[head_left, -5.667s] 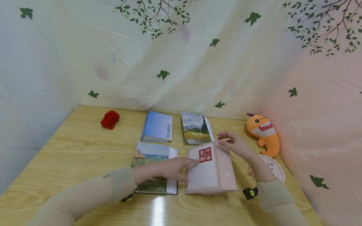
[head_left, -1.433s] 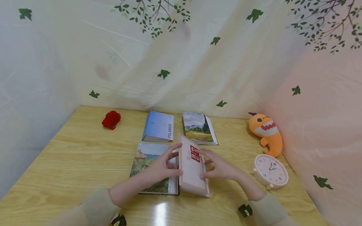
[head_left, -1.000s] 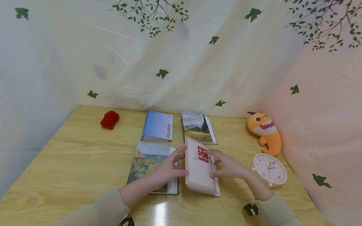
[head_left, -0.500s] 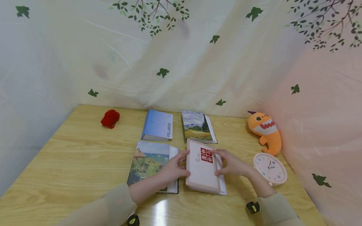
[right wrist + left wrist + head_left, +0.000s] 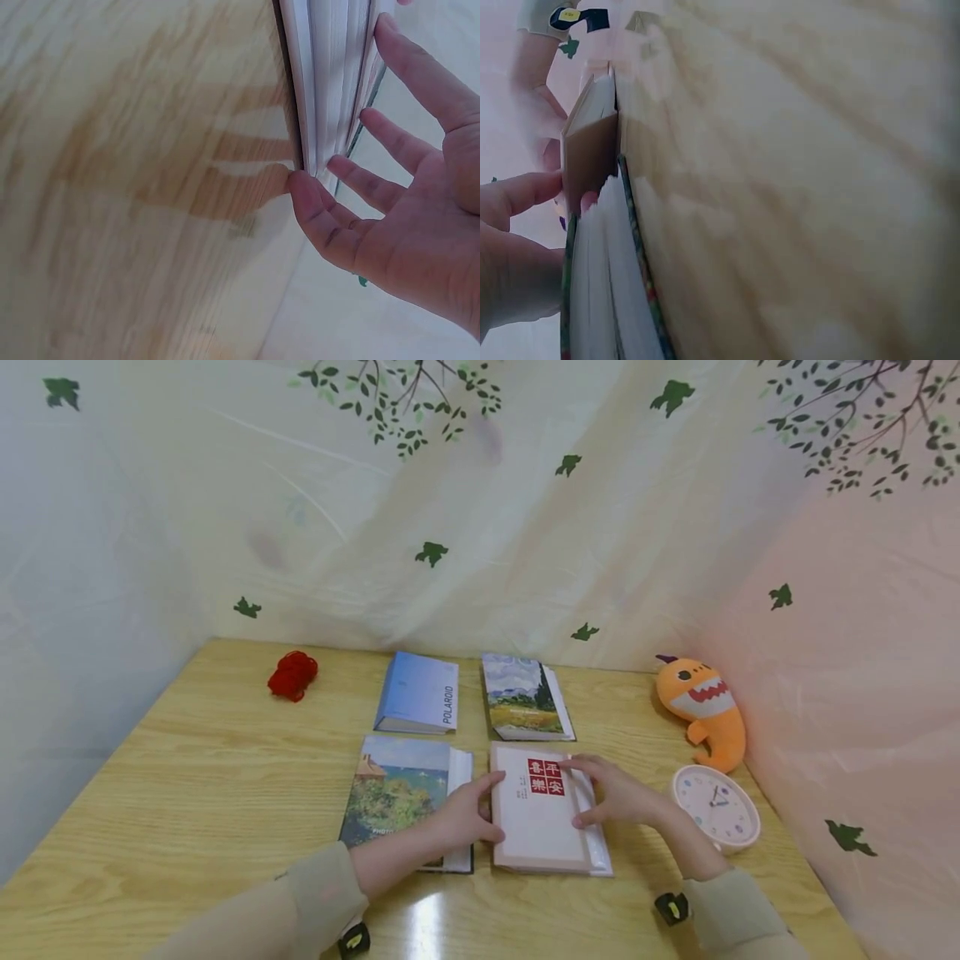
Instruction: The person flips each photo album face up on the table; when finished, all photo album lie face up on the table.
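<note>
A pink photo album (image 5: 534, 839) with a red Chinese-character stamp lies cover up at the front of the table. My left hand (image 5: 467, 814) holds its spine side, thumb on the cover's edge; in the left wrist view a fingertip shows by the spine (image 5: 591, 161). My right hand (image 5: 618, 793) holds the opposite side, its thumb and fingers spread along the page-edge side. The right wrist view shows the little finger low by the bottom cover. Beneath my left forearm sits a photo album with a seaside painting (image 5: 393, 789), partly covered by that hand.
Behind lie a blue POLAROID album (image 5: 420, 693) and a landscape-painting album (image 5: 521, 697). Red yarn (image 5: 292, 677) sits at the back left. To the right are an orange shark plush (image 5: 716, 727) and a round pink clock (image 5: 716, 806). Fabric walls border the wooden table (image 5: 225, 810).
The pink album, closed from its earlier half-open state, was held tilted over the seaside album's edge. Both hands have moved it right and lowered it flat beside that album.
</note>
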`<state>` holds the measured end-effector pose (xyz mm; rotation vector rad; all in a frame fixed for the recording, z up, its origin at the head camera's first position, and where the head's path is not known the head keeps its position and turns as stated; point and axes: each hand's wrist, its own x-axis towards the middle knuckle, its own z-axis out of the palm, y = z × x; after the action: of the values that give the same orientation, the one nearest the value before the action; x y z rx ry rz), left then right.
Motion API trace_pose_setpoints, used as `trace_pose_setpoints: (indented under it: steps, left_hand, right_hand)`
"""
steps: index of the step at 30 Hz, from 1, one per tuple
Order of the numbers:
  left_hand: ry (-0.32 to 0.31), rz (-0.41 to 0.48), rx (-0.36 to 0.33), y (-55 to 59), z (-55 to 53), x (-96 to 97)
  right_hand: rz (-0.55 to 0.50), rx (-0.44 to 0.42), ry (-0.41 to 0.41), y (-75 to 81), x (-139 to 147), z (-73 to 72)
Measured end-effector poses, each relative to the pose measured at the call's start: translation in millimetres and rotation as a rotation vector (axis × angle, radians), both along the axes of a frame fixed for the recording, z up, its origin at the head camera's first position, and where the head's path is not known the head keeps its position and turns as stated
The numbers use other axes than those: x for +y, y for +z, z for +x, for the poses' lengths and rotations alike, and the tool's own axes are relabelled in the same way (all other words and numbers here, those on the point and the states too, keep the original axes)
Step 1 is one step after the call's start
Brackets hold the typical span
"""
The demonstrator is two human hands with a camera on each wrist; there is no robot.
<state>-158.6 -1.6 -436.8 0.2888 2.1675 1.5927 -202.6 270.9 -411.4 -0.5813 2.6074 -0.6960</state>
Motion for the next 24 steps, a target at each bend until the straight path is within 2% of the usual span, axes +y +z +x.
trace_pose_setpoints:
  steps: [4,8,12,17,20,24]
  left_hand:
    - [-0.047,-0.077,0.046,6.3,-0.5,-2.8]
    - [-0.068,-0.127,0.083,9.4,-1.4,-4.5]
    - [-0.079,-0.19,0.156,11.1,-2.6,-6.8]
    - [-0.096,-0.229,0.221,18.2,-7.4,-19.1]
    - [-0.105,-0.259,0.263,33.4,-10.9,-31.7]
    - [-0.109,-0.354,0.35,63.2,-13.6,-52.0]
  right_hand:
    - [0.005,0.002,-0.006,1.4,-2.2,0.7]
    - [0.009,0.003,-0.006,2.7,-4.0,0.8]
    - [0.024,0.0,-0.008,4.2,-4.7,0.2]
    - [0.077,0.06,0.025,11.7,-4.2,-2.4]
    - [0.073,0.087,0.013,21.6,-5.5,-3.5]
    - [0.039,0.124,0.007,37.4,-12.1,-5.7]
